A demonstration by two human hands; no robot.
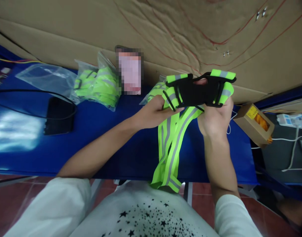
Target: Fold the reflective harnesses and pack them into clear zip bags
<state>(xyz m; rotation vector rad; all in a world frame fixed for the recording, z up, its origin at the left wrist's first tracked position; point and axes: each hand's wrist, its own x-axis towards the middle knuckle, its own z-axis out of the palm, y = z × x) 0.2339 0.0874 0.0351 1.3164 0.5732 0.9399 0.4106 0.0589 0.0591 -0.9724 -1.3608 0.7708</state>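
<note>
Both my hands hold up a neon yellow-green reflective strap harness (174, 154) with grey stripes. At its top is a black plastic buckle piece (197, 92), with short strap loops threaded through slots on both sides. My left hand (155, 112) grips the left side of the harness, thumb and fingers closed on the strap. My right hand (216, 115) is wrapped around the right side, partly behind the black piece, and a fingertip shows through a gap at its top. From there the long straps hang down past the table edge to my lap.
The blue table (91, 148) bears clear bags of folded neon straps (103, 85), a bag (153, 90) partly behind my left hand, and a black box-like object (59, 115) with a cable. A blurred-out phone-like object (129, 70) leans on the cardboard (79, 26). A small carton (254, 125) stands right.
</note>
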